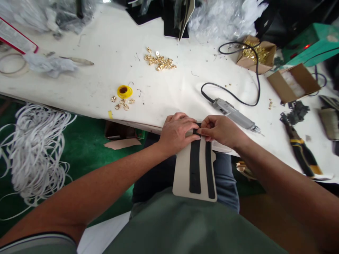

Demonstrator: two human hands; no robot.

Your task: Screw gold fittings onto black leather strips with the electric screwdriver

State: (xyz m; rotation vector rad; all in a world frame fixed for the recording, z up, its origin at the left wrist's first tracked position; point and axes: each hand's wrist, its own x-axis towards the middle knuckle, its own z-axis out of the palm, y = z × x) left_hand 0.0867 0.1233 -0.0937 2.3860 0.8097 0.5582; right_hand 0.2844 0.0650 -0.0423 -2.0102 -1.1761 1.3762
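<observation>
A flat beige panel [182,173] with two black strips rests over my lap, its far end at the table's front edge. My left hand [178,132] lies across the far left part of the panel, with thumb and fingers closed around a black strip [195,158]. From the right, my right hand [215,130] pinches at the same spot, its thumb and forefinger pressed together. Whatever small part sits between those fingertips is hidden. Just right of my right hand a grey electric screwdriver [233,114] lies on the table, its bit pointing right.
Gold metal fittings [160,62] lie in a pile further back. Several gold buckles [123,104] surround a yellow tape roll [124,91]. At right are black-and-yellow pliers [302,151], a box of gold parts [255,56] and a green device [312,44]. White cord [37,151] heaps at floor left.
</observation>
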